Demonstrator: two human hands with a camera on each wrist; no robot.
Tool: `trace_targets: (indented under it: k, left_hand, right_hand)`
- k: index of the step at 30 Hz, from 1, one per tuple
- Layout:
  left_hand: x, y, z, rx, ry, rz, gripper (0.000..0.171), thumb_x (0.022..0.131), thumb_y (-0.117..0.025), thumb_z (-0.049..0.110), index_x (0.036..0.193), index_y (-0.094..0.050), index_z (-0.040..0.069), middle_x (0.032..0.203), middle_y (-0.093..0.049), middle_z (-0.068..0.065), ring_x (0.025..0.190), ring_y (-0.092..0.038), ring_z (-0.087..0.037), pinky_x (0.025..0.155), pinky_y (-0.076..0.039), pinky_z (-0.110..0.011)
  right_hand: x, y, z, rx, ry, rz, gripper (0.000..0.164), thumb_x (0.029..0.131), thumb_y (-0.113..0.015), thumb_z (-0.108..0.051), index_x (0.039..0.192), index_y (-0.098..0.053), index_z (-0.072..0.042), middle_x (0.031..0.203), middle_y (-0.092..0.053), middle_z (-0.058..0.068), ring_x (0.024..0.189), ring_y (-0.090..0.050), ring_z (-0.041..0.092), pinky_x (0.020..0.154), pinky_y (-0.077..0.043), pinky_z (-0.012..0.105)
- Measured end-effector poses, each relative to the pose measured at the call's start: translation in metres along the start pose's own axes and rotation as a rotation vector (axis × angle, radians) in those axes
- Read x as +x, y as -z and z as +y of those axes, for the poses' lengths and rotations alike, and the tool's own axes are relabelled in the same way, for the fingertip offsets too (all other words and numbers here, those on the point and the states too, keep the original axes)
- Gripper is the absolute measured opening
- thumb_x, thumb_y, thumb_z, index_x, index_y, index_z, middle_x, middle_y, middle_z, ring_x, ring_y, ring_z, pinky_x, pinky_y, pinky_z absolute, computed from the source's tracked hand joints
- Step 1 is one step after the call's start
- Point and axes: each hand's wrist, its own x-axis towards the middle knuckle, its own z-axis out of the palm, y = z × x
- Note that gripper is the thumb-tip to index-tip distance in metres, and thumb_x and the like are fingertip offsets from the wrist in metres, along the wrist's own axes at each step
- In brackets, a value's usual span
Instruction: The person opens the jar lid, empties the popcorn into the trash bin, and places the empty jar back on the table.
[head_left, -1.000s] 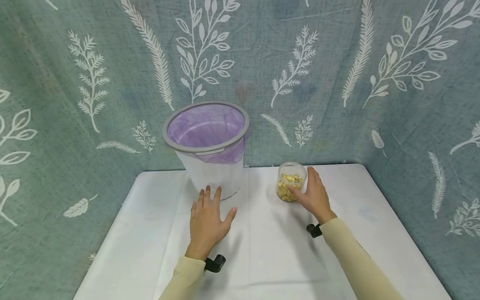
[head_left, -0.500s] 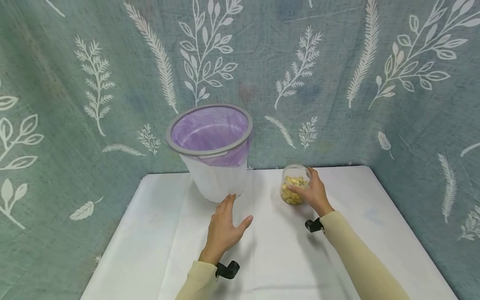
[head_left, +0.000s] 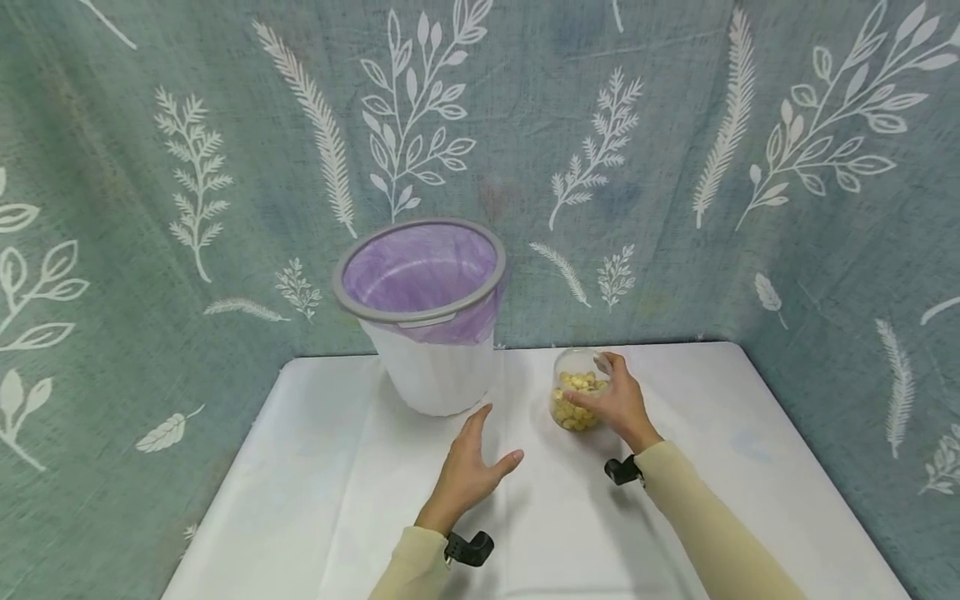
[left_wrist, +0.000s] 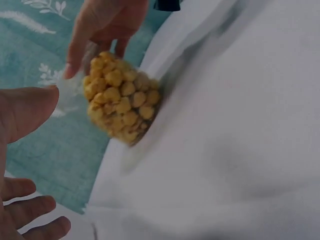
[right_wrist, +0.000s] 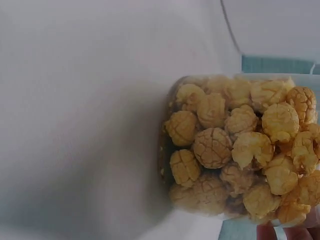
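My right hand [head_left: 622, 407] grips a clear jar [head_left: 572, 367] from its right side, thumb in front and fingers around the back near the top. Yellow popcorn [right_wrist: 240, 145] fills much of the jar, as the right wrist view shows up close. In the left wrist view the jar's popcorn [left_wrist: 122, 97] appears slightly tilted, close over the white cloth. To the left, my left hand [head_left: 467, 475] holds nothing, its thumb spread away from its extended fingers. It hovers over the table between the jar and a white waste bin [head_left: 435, 375].
The bin has a grey rim [head_left: 420, 317] and a purple liner [head_left: 420, 267], and stands at the table's back left. A white cloth covers the table [head_left: 300, 500]. Behind and along the sides hangs a green leaf-patterned curtain [head_left: 525, 167].
My right hand has closed around the jar and moved it slightly left and nearer. My left hand has shifted right from in front of the bin and turned its palm toward the jar.
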Motion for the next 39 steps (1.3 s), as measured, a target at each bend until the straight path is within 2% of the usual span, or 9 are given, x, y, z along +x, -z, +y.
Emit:
trace_targets:
  k: [4, 9, 16, 21, 28, 35, 39]
  left_hand:
    - [0.005, -0.014, -0.005, -0.033, 0.008, -0.026, 0.089, 0.085, -0.075, 0.046, 0.152, -0.033, 0.005, 0.153, -0.039, -0.018, 0.138, -0.040, -0.038, 0.110, -0.037, -0.055]
    - [0.012, -0.027, -0.011, -0.089, -0.017, -0.037, 0.090, 0.084, -0.078, 0.043, 0.152, -0.033, 0.003, 0.153, -0.039, -0.017, 0.139, -0.040, -0.036, 0.111, -0.036, -0.052]
    - [0.025, -0.037, -0.016, -0.147, -0.071, -0.025, 0.094, 0.080, -0.082, 0.040, 0.151, -0.033, 0.003, 0.153, -0.039, -0.017, 0.139, -0.040, -0.037, 0.111, -0.036, -0.054]
    - [0.035, -0.045, -0.017, -0.198, -0.063, -0.040, 0.098, 0.075, -0.087, 0.036, 0.152, -0.033, 0.008, 0.151, -0.043, -0.012, 0.139, -0.041, -0.030, 0.113, -0.033, -0.051]
    - [0.048, -0.057, -0.020, -0.306, -0.100, 0.001, 0.104, 0.068, -0.092, 0.027, 0.151, -0.033, 0.006, 0.142, -0.051, -0.017, 0.129, -0.050, -0.024, 0.111, -0.038, -0.046]
    - [0.050, -0.063, -0.017, -0.259, -0.142, 0.081, 0.104, 0.063, -0.093, 0.041, 0.145, -0.040, 0.004, 0.130, -0.059, -0.013, 0.117, -0.058, -0.021, 0.103, -0.047, -0.043]
    - [0.051, -0.060, -0.012, -0.247, -0.178, 0.141, 0.102, 0.059, -0.095, 0.042, 0.140, -0.046, 0.004, 0.124, -0.063, -0.011, 0.112, -0.060, -0.019, 0.099, -0.050, -0.042]
  right_hand:
    - [-0.013, -0.010, -0.006, 0.019, 0.013, -0.021, 0.105, 0.069, -0.089, -0.047, 0.148, -0.031, -0.009, 0.152, -0.042, 0.016, 0.139, -0.037, 0.038, 0.110, -0.033, 0.060]
    - [-0.026, -0.022, -0.012, 0.050, 0.048, -0.039, 0.103, 0.068, -0.090, -0.045, 0.147, -0.033, -0.011, 0.150, -0.045, 0.014, 0.138, -0.040, 0.036, 0.109, -0.035, 0.060]
    - [-0.037, -0.035, -0.018, 0.090, 0.067, -0.049, 0.098, 0.068, -0.090, -0.044, 0.144, -0.038, -0.011, 0.147, -0.049, 0.012, 0.135, -0.044, 0.035, 0.104, -0.040, 0.059]
    - [-0.042, -0.043, -0.021, 0.113, 0.068, -0.039, 0.096, 0.066, -0.091, -0.046, 0.142, -0.042, -0.013, 0.142, -0.051, 0.012, 0.129, -0.049, 0.035, 0.101, -0.044, 0.057]
    - [-0.044, -0.053, -0.022, 0.163, 0.081, -0.012, 0.093, 0.064, -0.092, -0.042, 0.139, -0.045, -0.013, 0.137, -0.055, 0.014, 0.123, -0.053, 0.036, 0.099, -0.045, 0.053]
    - [-0.046, -0.053, -0.026, 0.208, 0.087, 0.003, 0.091, 0.065, -0.093, -0.038, 0.138, -0.044, -0.015, 0.132, -0.057, 0.010, 0.119, -0.055, 0.034, 0.097, -0.045, 0.050]
    - [-0.047, -0.050, -0.029, 0.244, 0.097, -0.004, 0.089, 0.066, -0.092, -0.037, 0.138, -0.045, -0.016, 0.130, -0.057, 0.007, 0.119, -0.055, 0.035, 0.096, -0.046, 0.051]
